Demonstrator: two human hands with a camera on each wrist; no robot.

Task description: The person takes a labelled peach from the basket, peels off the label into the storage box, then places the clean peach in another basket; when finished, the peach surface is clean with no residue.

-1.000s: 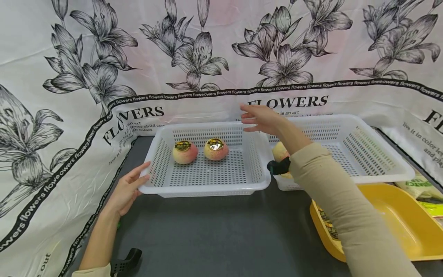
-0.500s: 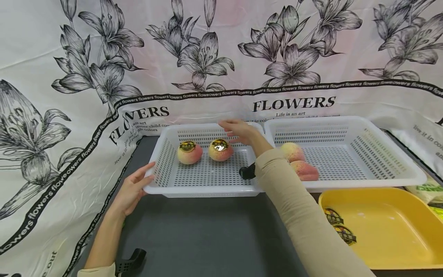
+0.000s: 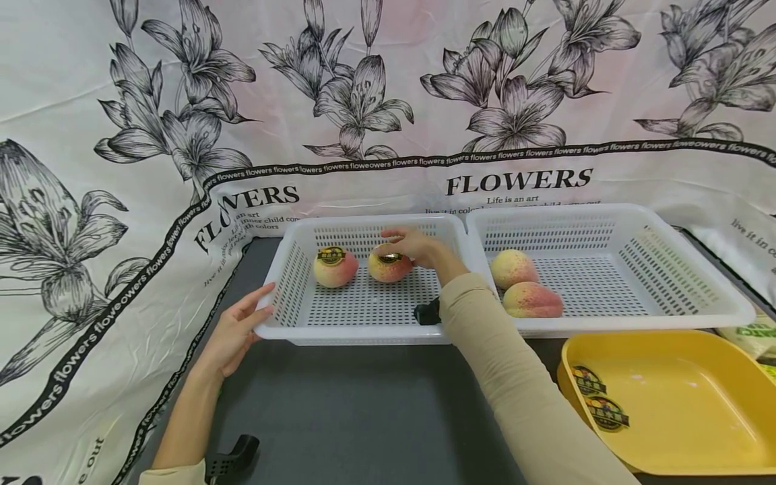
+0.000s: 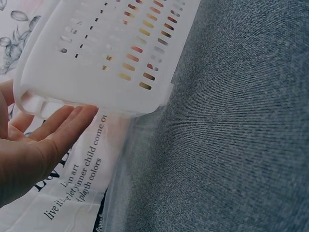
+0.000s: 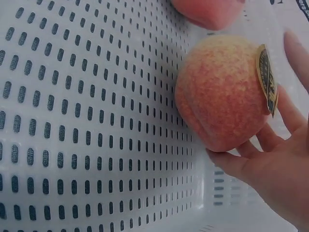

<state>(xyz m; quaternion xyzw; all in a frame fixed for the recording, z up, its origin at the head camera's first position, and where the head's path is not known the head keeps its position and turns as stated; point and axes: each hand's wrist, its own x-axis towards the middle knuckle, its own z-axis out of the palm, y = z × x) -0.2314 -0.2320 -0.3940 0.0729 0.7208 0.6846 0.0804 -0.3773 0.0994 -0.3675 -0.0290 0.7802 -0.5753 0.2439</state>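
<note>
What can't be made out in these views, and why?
Left wrist: shapes inside the left basket, whose wall leaves only colour patches in its slots.
Head: part of the top of the right peach in it, covered by the right-hand grip.
Right wrist: upper part of the left peach, cut off by the top edge.
Head: right end of the yellow tray, cut off by the right edge.
Head: fine lettering on its stickers, too small.

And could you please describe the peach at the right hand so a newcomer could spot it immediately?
In the head view, find the left white basket. Inside, yours is the right stickered peach. Unlike the left stickered peach, it has the right hand at it.
</note>
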